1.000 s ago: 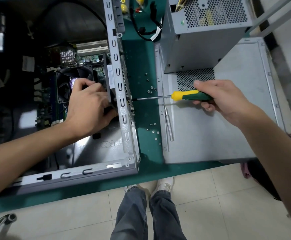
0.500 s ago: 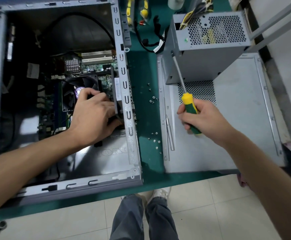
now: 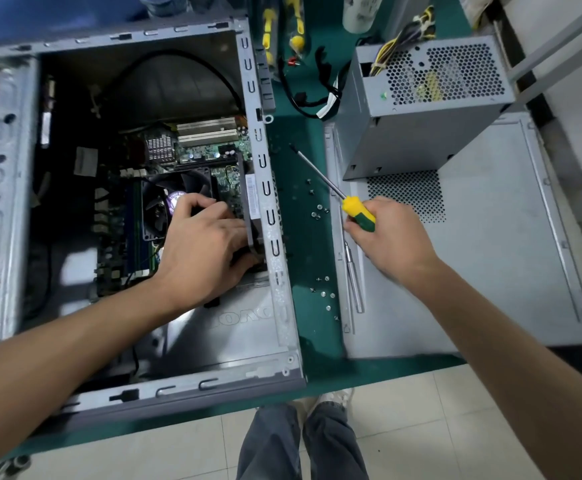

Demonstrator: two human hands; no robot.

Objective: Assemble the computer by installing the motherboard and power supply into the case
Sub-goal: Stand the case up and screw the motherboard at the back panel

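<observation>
Swung leftward since a moment ago, the screwdriver shaft now points at the case. Right hand grips its handle. Left hand fingers curl against the motherboard edge.

My forearms are bare, no sleeves showing; I wear grey-blue jeans and pale sneakers near the bottom edge.

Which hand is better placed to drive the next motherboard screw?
The right hand, probably: it already grips the yellow-and-green-handled screwdriver above the loose silver screws. The left hand is busy inside the grey metal case, resting on the green motherboard.
</observation>
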